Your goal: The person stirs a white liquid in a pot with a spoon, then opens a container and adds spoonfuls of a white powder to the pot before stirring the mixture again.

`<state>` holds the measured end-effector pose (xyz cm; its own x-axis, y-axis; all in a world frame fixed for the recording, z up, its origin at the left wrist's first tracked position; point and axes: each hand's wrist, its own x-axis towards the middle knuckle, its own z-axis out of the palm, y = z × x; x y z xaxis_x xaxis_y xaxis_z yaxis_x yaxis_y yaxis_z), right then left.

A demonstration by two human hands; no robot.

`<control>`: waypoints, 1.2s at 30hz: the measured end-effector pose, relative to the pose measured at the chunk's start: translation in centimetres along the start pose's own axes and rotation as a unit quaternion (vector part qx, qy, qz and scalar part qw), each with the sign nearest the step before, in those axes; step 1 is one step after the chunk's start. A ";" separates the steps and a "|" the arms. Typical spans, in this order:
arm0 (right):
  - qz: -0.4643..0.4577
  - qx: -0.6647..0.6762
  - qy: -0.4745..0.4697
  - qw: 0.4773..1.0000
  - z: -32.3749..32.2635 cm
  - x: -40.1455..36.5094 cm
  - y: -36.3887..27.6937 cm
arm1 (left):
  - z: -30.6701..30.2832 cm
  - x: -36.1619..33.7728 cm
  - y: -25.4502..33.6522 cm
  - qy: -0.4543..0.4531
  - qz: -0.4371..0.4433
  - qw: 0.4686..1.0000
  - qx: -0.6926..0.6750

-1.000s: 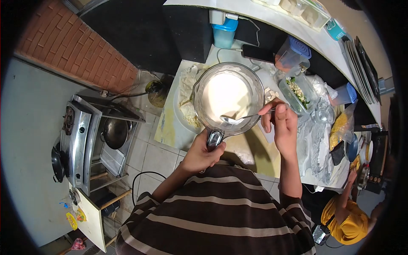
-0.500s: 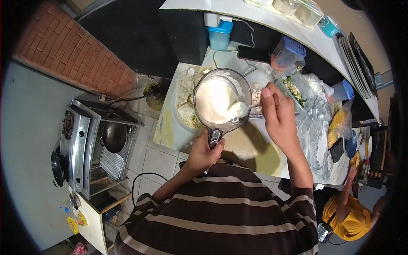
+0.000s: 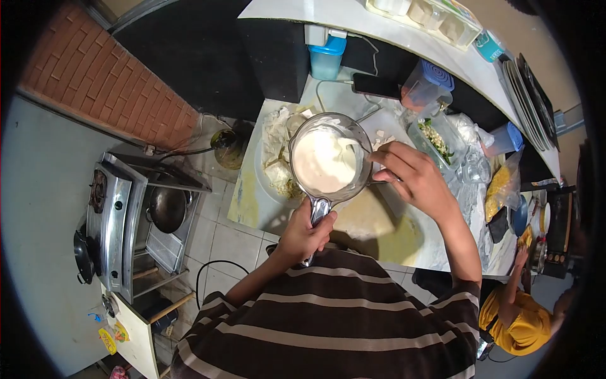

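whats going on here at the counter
A person in a striped shirt stands at a cluttered counter. Their left hand grips the handle of a clear jug that is part full of a thick white mix. Their right hand is at the jug's rim, pinching what looks like a spoon dipped into the mix. Another person in yellow is low at the right.

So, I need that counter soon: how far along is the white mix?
Done: the white mix looks smooth and thick in the jug. In hand: the left hand grips its handle while the right hand works a spoon at the rim. Left: none poured out; it all sits in the jug.
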<state>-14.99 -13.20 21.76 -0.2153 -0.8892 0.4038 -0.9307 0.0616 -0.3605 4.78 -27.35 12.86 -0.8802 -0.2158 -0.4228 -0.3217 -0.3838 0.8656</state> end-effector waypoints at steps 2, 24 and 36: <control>-0.021 -0.009 0.018 1.000 0.0 0.3 0.6 | 0.0 0.0 0.0 -0.011 -0.002 1.000 -0.003; 0.025 0.063 0.030 0.997 1.1 -1.9 -0.5 | 0.5 0.4 -0.3 0.021 -0.005 0.999 0.037; -0.062 0.012 -0.003 0.998 -0.6 0.0 -0.3 | -0.3 0.0 -0.3 -0.065 -0.020 0.996 -0.064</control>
<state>-14.91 -12.93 22.36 -0.0966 -0.8921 0.4414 -0.9431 -0.0598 -0.3272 4.92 -27.52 12.53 -0.9081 -0.0830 -0.4104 -0.3177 -0.5019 0.8045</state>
